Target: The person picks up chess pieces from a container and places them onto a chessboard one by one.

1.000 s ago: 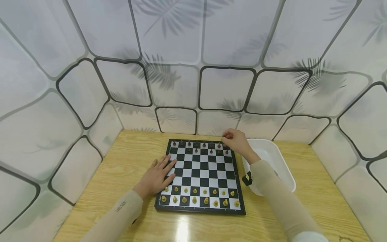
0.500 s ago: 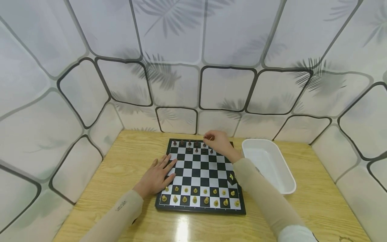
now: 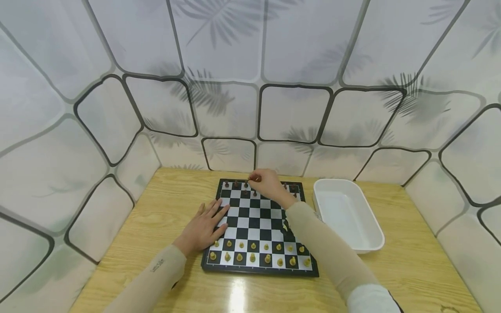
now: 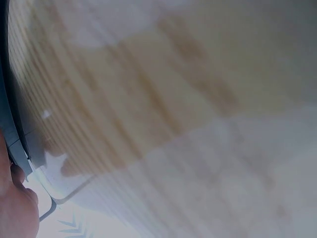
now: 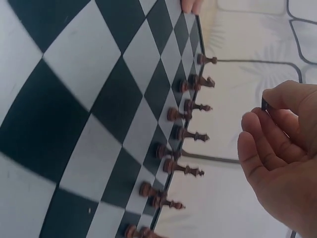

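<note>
A black-and-white chessboard (image 3: 254, 224) lies on the wooden table. My left hand (image 3: 201, 229) rests on its left edge, fingers spread straight. Over the far rows, my right hand (image 3: 268, 184) pinches a small dark chess piece (image 5: 265, 103) between thumb and forefinger; its kind is mostly hidden by the fingers. Dark red pieces stand in the far rows, among them a rook (image 5: 207, 59) and a knight (image 5: 203, 81) in the right wrist view. Yellow pieces (image 3: 252, 257) fill the two near rows. In the left wrist view, only blurred table and part of the hand appear.
A white plastic tray (image 3: 377, 245) stands right of the board, partly behind the right sleeve (image 3: 332, 252). Patterned fabric walls (image 3: 293, 115) enclose the wooden table (image 3: 164, 187) at the back and sides.
My right hand has moved left along the far edge, from the board's far right corner to near the middle of the dark row. The left hand has stayed in place.
</note>
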The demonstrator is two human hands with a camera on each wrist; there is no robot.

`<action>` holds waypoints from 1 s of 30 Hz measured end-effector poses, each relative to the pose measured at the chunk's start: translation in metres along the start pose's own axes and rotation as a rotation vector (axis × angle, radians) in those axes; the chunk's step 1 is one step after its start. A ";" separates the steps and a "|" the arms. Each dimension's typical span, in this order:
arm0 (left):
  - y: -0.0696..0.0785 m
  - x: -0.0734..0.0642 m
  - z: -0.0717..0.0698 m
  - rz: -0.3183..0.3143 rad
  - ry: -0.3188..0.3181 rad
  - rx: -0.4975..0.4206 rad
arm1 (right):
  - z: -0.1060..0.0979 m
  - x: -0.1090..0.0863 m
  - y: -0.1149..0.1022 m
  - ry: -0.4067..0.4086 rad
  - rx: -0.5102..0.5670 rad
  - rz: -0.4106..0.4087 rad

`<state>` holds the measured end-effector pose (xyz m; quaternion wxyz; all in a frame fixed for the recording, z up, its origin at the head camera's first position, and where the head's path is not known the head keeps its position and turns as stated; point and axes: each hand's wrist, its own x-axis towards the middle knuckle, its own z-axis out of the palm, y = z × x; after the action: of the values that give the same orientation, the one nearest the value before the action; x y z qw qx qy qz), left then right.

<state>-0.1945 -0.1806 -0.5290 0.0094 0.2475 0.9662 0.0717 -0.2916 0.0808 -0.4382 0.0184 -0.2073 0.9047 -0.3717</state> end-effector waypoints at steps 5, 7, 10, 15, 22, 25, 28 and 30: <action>0.001 0.001 0.001 -0.003 -0.006 -0.008 | 0.013 0.005 -0.004 -0.039 -0.029 -0.010; 0.001 0.001 0.001 -0.003 -0.007 -0.009 | 0.018 0.007 -0.005 -0.047 -0.037 -0.024; 0.000 0.001 0.002 -0.004 -0.009 -0.002 | 0.025 0.010 -0.006 -0.061 -0.033 -0.044; 0.001 0.001 0.000 -0.002 -0.008 -0.005 | 0.037 0.014 -0.004 -0.059 -0.058 -0.076; 0.000 0.001 -0.001 -0.009 -0.016 -0.003 | 0.048 0.018 -0.004 -0.059 -0.109 -0.060; 0.000 0.001 -0.001 -0.007 -0.014 -0.004 | 0.050 0.017 -0.006 -0.079 -0.114 -0.020; 0.000 0.000 -0.001 0.000 0.001 0.001 | 0.051 0.017 -0.007 -0.087 -0.116 0.001; 0.000 0.000 -0.001 0.008 0.009 0.008 | 0.052 0.017 -0.008 -0.091 -0.120 0.009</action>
<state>-0.1946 -0.1804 -0.5283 0.0035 0.2513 0.9654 0.0691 -0.2943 0.0344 -0.4682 0.0487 -0.2209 0.9244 -0.3071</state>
